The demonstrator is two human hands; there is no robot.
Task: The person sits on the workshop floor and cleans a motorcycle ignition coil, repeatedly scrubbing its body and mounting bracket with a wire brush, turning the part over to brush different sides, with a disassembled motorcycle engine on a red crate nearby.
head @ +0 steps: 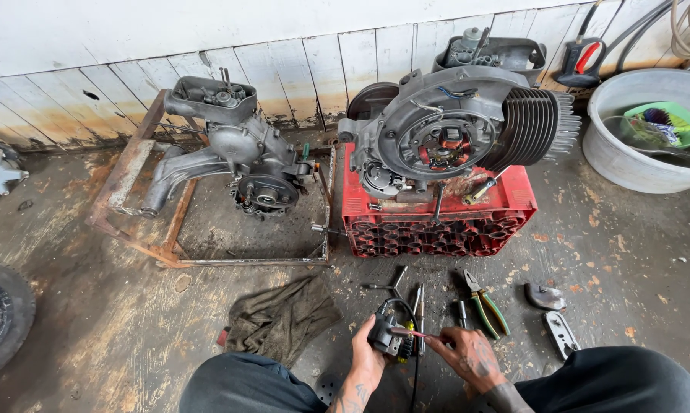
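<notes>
A small dark electrical part (384,333) with black cable is sitting low in the view at six o'clock, between the person's knees. The left hand (366,353) is closing around it from seven o'clock, while the right hand (467,353) is pinching a thin red wire (410,333) at its three o'clock side. Green-handled pliers (486,306) are lying just beyond at one o'clock, and an engine (452,130) is resting on a red crate (436,222) at twelve.

Engine (452,130): bare cast metal, dull grey, ribbed fins, oily sheen; second engine (238,164): same matt grey metal, grimy; crate (436,222): red plastic, scuffed, honeycomb underside; frame (169,229): rusted steel, rough; rag (280,317): dark cloth, crumpled, stained; pliers (484,304): metal jaws, green-yellow plastic handles; tub (643,122): grey plastic, smooth; wall boards (284,61): wood, white paint peeling; floor (115,321): rough concrete, oil-stained; small part (387,336) in left hand (364,356): black, matt, with thin wires.
</notes>
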